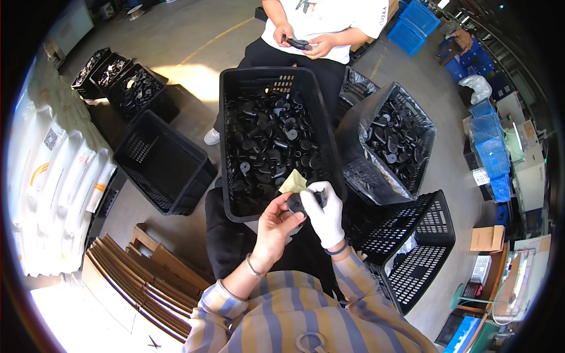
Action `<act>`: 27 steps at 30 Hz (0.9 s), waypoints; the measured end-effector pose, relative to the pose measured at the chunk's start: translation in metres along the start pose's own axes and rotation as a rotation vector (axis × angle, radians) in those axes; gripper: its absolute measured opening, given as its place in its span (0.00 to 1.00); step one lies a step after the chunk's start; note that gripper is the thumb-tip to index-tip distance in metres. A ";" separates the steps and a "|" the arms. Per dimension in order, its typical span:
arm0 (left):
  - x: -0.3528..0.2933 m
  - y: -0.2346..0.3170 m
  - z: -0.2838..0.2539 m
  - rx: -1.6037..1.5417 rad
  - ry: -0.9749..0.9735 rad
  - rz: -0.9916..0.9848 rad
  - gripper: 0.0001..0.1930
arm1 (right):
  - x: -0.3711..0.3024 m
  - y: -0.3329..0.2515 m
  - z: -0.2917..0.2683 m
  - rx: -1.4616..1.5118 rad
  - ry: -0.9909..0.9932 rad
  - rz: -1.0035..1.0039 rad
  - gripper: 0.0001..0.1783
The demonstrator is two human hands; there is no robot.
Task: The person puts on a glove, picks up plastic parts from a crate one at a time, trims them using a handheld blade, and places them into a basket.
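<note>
Bright light floods me from eight o'clock, bleaching the area beside the flattened cardboard [141,282] to blank white and washing out the plastic sacks [56,200] at nine. A hard sunlit patch glares on the concrete floor [199,78] toward eleven. My gloved right hand [325,220] shines pale, while the black plastic parts [268,138] sink into shadow, blurring together. Edges bow toward the black circular rim, softening there.

Striped shirt [282,315], white-gloved right hand [326,220] (plus a bracelet [252,266]).
</note>
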State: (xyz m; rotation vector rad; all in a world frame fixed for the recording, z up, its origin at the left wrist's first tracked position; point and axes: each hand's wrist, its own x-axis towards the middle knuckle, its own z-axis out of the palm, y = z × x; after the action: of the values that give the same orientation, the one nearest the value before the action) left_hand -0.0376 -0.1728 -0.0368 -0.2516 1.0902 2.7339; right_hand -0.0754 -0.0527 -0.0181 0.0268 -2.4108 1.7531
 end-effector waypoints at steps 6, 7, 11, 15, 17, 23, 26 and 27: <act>0.001 -0.014 0.003 0.065 0.059 0.099 0.25 | 0.009 0.002 0.001 0.338 0.005 0.375 0.10; 0.000 -0.015 0.003 0.074 0.062 0.154 0.24 | 0.006 0.000 0.008 0.238 0.016 0.101 0.08; -0.002 -0.015 0.005 0.082 0.030 0.178 0.24 | 0.008 -0.003 0.005 0.113 0.050 0.205 0.09; 0.007 -0.012 0.005 0.069 0.030 0.104 0.22 | 0.015 -0.001 -0.011 0.396 -0.067 0.530 0.13; 0.013 -0.014 0.004 0.108 0.032 0.173 0.20 | 0.007 0.001 -0.008 0.392 -0.056 0.569 0.11; 0.019 -0.024 0.002 0.359 0.094 0.358 0.11 | -0.018 0.015 0.012 0.118 0.034 0.130 0.11; 0.026 -0.020 0.003 0.504 0.208 0.336 0.05 | -0.021 0.015 0.008 -0.063 0.013 -0.075 0.11; 0.030 -0.018 0.004 0.487 0.226 0.395 0.10 | -0.022 0.014 0.006 -0.129 -0.004 -0.150 0.11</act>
State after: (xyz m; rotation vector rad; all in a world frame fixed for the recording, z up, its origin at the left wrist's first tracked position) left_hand -0.0629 -0.1536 -0.0522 -0.3011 2.0109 2.6790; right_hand -0.0564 -0.0562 -0.0358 0.1910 -2.4495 1.5326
